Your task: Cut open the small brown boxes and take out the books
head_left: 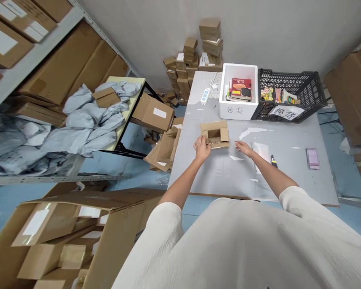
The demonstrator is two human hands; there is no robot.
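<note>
A small cardboard box [224, 134] stands on the grey table with its top flaps folded out, and its inside looks bare. My left hand [202, 148] grips the box's left front corner, fingers bent over the flap. To the right of the box, and apart from it, my right hand [243, 148] hovers with its fingers stretched out and nothing in them. Under my right forearm lies a white sheet or packet [261, 151], partly hidden. Beside it is a box cutter [274, 161] with a black and yellow handle.
At the table's back stand a white foam bin [238, 111] and a black crate [307, 106], both holding books. A power strip [205, 96] and a phone [313, 158] lie on the table [219, 180]. Left are grey parcels [81, 120] and a large carton [123, 224] of boxes.
</note>
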